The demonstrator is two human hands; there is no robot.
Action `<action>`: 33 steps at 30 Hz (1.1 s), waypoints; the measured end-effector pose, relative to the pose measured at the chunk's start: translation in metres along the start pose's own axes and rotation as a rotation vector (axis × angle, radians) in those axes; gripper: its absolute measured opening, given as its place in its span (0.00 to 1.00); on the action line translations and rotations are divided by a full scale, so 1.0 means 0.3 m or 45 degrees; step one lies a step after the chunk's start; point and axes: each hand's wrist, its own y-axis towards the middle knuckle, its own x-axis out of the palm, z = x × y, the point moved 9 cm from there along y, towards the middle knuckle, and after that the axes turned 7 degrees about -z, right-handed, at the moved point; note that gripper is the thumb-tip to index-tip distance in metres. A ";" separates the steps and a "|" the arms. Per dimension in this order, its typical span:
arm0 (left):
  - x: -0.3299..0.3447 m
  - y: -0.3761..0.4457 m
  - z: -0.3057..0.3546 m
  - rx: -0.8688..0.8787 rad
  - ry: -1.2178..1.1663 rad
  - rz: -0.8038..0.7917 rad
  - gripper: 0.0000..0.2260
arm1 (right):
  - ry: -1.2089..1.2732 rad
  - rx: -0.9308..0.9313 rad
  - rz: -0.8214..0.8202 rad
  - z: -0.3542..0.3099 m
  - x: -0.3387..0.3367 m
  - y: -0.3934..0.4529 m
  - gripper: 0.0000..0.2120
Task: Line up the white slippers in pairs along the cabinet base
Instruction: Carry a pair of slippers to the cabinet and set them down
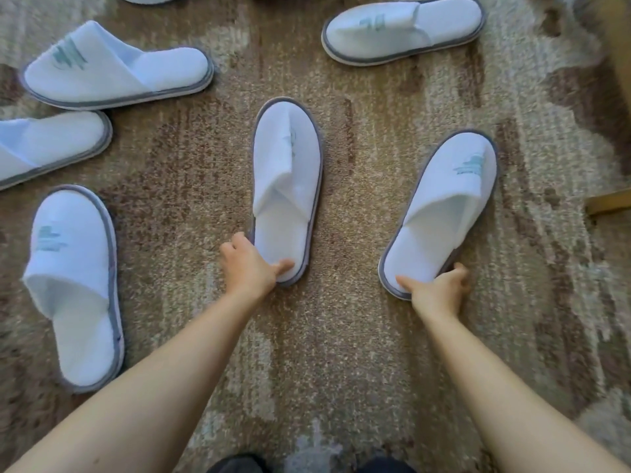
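Observation:
Several white slippers with grey trim and a teal logo lie on a brown patterned carpet [341,336]. My left hand [247,268] grips the heel of the middle slipper [286,186], thumb inside, toe pointing away and tilted onto its edge. My right hand [438,290] grips the heel of the right slipper [444,206], whose toe points up and right. A wooden cabinet edge [618,97] shows at the far right. Other slippers lie loose: one at lower left [73,285], two at the left [116,68] [47,145], one at the top right [403,29].
Parts of two more slippers peek in at the top edge. A low wooden piece [609,201] juts in at the right edge. Dark clothing of my legs [307,466] shows at the bottom.

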 end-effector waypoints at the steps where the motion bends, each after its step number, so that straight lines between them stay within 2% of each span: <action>1: 0.005 0.003 -0.008 -0.014 -0.012 -0.006 0.36 | 0.012 -0.012 0.001 -0.001 0.002 0.000 0.44; 7: -0.009 -0.022 0.043 0.095 -0.156 -0.091 0.16 | 0.113 -0.097 -0.060 -0.062 -0.023 -0.018 0.21; 9: -0.046 -0.077 0.091 0.151 -0.189 -0.117 0.13 | 0.135 -0.154 -0.103 -0.118 -0.059 -0.069 0.17; 15: -0.370 -0.457 0.280 0.222 -0.318 -0.106 0.10 | 0.220 -0.336 -0.238 -0.391 -0.340 -0.453 0.11; 22: -0.966 -1.036 0.643 0.328 -0.413 -0.061 0.10 | 0.339 -0.499 -0.340 -0.838 -0.877 -1.004 0.08; 24: -1.146 -1.252 0.790 0.389 -0.445 -0.093 0.10 | 0.412 -0.519 -0.317 -0.964 -1.104 -1.174 0.09; 27: -1.202 -1.321 0.852 0.441 -0.456 -0.091 0.10 | 0.400 -0.559 -0.276 -1.018 -1.184 -1.230 0.09; 33: -1.337 -1.579 1.107 0.695 -0.461 -0.130 0.08 | 0.552 -0.564 -0.062 -1.098 -1.533 -1.421 0.12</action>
